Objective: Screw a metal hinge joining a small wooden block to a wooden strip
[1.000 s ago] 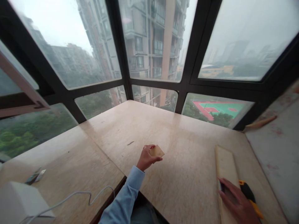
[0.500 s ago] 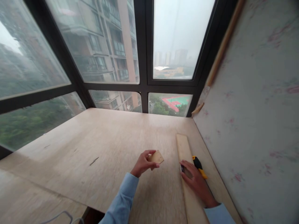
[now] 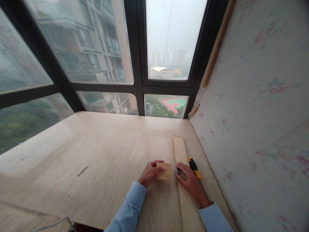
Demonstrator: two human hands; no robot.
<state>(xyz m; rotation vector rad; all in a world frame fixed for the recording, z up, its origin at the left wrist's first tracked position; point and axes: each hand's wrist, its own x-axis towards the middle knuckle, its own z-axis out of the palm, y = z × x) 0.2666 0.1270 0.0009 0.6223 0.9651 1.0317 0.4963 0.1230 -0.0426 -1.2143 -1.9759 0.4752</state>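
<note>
Windows (image 3: 169, 42) and a papered wall (image 3: 253, 112) meet above the pale surface (image 3: 108, 148). Blue sleeves (image 3: 135, 197) angle inward. The left hand (image 3: 149, 174) reaches forward, fingers clamped on a wood piece (image 3: 165, 174), thumb across its near face, just left of the board (image 3: 180, 148). The right hand (image 3: 190, 183) arches over that board, fingers closed around a small dark item (image 3: 178, 170), beside a yellow-black tool (image 3: 193, 165).

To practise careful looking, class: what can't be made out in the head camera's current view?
Head view: what the dark item is; the right hand partly covers it.
Head view: the near end of the board; the bottom edge cuts it off.
Head view: the back of the wood piece; it faces away from the camera.
Head view: details of the towers; haze blurs them.
</note>
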